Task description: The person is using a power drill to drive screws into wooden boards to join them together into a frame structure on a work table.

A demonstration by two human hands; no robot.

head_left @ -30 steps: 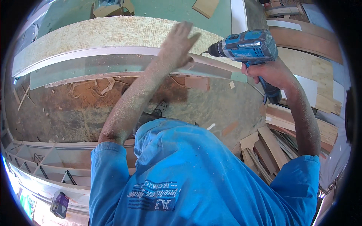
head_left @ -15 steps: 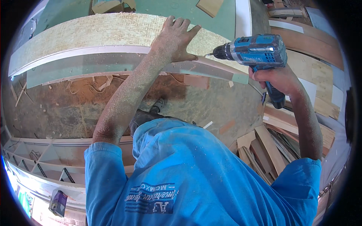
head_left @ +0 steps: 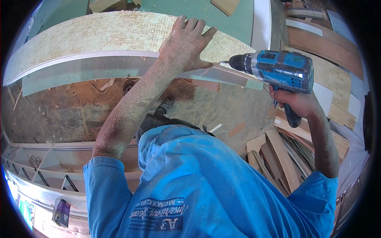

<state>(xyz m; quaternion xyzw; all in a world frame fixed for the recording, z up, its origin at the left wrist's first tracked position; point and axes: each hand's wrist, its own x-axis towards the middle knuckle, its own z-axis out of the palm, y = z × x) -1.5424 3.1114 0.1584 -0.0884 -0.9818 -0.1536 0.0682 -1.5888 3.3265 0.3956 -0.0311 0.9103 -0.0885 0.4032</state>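
A long patterned board (head_left: 107, 33) with a white front edge lies across the green worktop (head_left: 170, 7). Spread flat over it, my left hand (head_left: 185, 44) presses down with its fingers apart and its thumb near the front edge. My right hand (head_left: 295, 101) is wrapped round the grip of a blue and black cordless drill (head_left: 283, 69). The drill is held level, its bit pointing left at the board's front edge, close to my left thumb. Whether the bit touches the board I cannot tell. Sawdust coats both forearms.
A cardboard piece (head_left: 225, 6) lies on the worktop's far side. Planks and sheets (head_left: 325, 51) are stacked at the right, with offcuts (head_left: 278, 154) leaning below them. A white shelf frame (head_left: 47, 158) lies at lower left. Scraps litter the concrete floor (head_left: 198, 107).
The drill and my right hand have shifted right and slightly down in the picture. My left hand stays spread on the board, and the view has moved a little.
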